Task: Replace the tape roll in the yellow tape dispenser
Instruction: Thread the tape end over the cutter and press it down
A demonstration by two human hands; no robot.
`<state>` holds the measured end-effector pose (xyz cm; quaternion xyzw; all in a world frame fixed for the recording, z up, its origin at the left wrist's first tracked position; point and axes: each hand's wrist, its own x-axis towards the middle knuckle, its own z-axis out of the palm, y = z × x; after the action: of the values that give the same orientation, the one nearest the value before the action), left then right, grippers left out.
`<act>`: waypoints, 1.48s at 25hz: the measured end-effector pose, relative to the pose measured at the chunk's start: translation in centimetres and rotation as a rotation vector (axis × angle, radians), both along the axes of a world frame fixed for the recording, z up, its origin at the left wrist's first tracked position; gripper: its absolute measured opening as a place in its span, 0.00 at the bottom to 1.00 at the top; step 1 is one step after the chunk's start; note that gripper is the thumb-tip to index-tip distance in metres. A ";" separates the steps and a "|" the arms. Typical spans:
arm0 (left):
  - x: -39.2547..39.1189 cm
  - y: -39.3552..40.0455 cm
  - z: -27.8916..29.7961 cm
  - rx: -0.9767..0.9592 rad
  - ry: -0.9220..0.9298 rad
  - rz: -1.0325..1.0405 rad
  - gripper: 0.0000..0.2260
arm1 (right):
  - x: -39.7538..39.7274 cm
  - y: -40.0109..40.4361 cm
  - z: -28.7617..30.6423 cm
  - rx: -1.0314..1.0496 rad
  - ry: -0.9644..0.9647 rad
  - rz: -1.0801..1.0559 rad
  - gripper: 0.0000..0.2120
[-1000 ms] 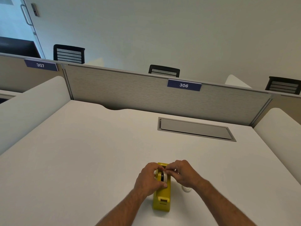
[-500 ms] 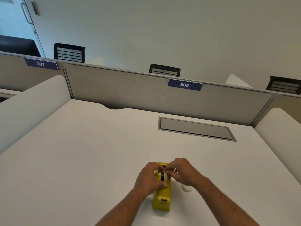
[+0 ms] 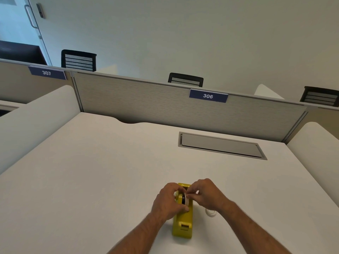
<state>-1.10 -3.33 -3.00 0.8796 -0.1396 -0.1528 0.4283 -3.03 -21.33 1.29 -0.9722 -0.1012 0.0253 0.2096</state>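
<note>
The yellow tape dispenser (image 3: 182, 224) stands on the white desk (image 3: 102, 171) near its front edge, cutter end toward me. A tape roll (image 3: 185, 199) with a dark core sits upright in its cradle. My left hand (image 3: 167, 201) wraps the dispenser's left side, thumb pressed against the body below the roll. My right hand (image 3: 206, 196) pinches the top of the roll from the right with thumb and forefinger. A second, nearly clear tape roll (image 3: 211, 212) lies flat on the desk right of the dispenser, partly hidden by my right wrist.
A grey cable hatch (image 3: 220, 145) is set into the desk at the back right. A fabric partition (image 3: 146, 101) labelled 306 closes off the far edge, with white side dividers left and right. Chair backs show beyond it.
Both hands stay on the dispenser and roll; the right fingers have shifted slightly at the top of the roll. The dispenser has not moved.
</note>
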 end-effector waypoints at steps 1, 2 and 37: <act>0.0 0.0 0.0 0.000 -0.001 0.001 0.28 | -0.1 0.1 0.0 -0.034 -0.020 0.023 0.08; 0.0 0.1 0.0 -0.001 -0.003 0.001 0.28 | -0.3 0.2 0.0 -0.064 -0.040 0.047 0.08; -0.1 0.1 0.4 -0.019 0.021 -0.020 0.28 | -0.1 1.3 0.1 -0.241 -0.117 -0.070 0.11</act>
<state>-1.19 -3.19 -2.65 0.8723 -0.1452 -0.1650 0.4368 -3.16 -20.04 1.38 -0.9931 -0.0754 -0.0269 0.0858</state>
